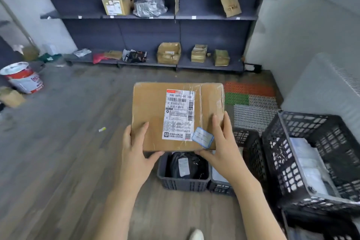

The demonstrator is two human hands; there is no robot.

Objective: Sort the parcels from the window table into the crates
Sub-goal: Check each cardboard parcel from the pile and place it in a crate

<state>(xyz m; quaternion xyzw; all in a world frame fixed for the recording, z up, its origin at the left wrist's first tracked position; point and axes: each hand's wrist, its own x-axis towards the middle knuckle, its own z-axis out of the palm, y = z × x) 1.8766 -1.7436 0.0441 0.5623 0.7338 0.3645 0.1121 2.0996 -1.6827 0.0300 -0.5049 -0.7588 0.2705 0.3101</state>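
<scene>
While both bare hands grip its near edge, a flat brown cardboard parcel (175, 115) sealed with clear tape sits in mid-air at the centre of the view, label side up. The left hand (136, 148) clasps the corner at 7 o'clock, thumb on top and fingers curled beneath; the right hand (222, 142) clasps the corner at 5 o'clock the same way, its thumb beside a small blue-bordered sticker (202, 137). A white printed shipping label (179, 115) covers the middle of the parcel's face.

Directly below the parcel, toward 6 o'clock, a small dark grey plastic crate (183, 182) stands on the grey wood-plank floor (58, 142) with a black bagged packet (185, 164) inside. At 4 o'clock a large black lattice plastic crate (303, 142) holds white wrapped parcels (307, 163).

At 12 o'clock dark blue metal shelving (155, 31) carries assorted cardboard boxes. At 9 o'clock a red-and-white paint bucket (23, 78) leans on the floor.
</scene>
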